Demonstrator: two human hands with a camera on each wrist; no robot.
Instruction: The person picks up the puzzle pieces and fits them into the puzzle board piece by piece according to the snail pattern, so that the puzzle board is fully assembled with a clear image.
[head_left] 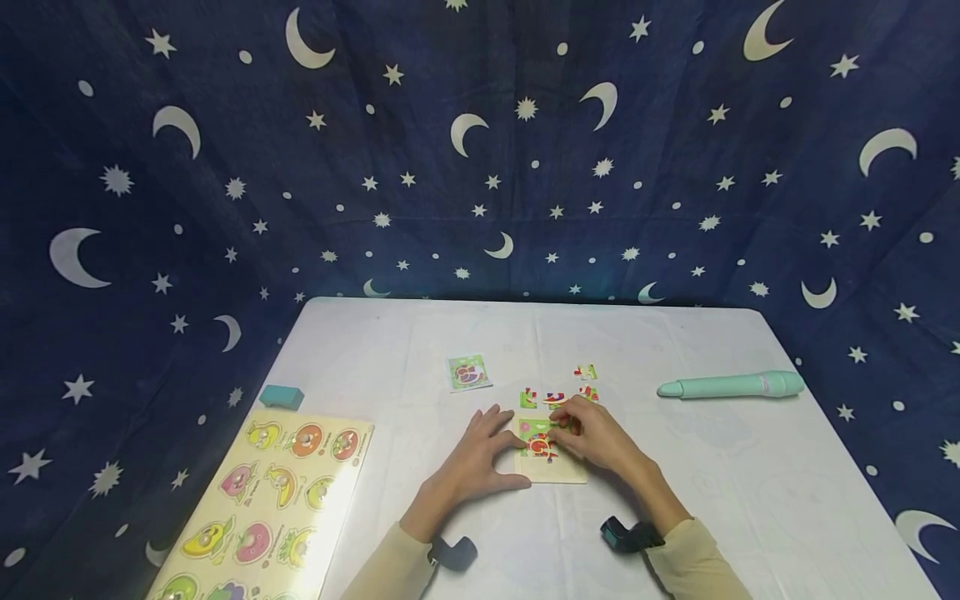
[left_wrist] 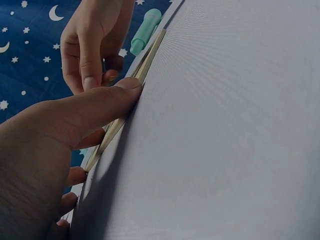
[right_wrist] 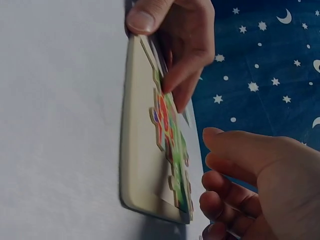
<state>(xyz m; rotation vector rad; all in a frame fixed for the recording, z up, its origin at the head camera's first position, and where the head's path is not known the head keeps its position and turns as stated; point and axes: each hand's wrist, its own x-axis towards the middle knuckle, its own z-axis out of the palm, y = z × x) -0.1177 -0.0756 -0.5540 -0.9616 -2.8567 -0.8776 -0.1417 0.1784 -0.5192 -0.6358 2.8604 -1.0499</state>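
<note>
Your left hand [head_left: 476, 454], fingers spread, touches the puzzle board [head_left: 557, 472], between the left and right edges of the table [head_left: 360, 350]; your right hand [head_left: 597, 433] bends over it; I can't tell if it pinches anything.

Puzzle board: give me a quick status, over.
Puzzle board partly filled. Left grip touching its left side. Right grip at its right side, hold unclear. Loose pieces beyond, nothing evidently blocking.

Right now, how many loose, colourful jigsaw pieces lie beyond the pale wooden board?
4 visible: a row's left piece, middle piece, right piece; another piece behind them; the right hand may hide more.
</note>
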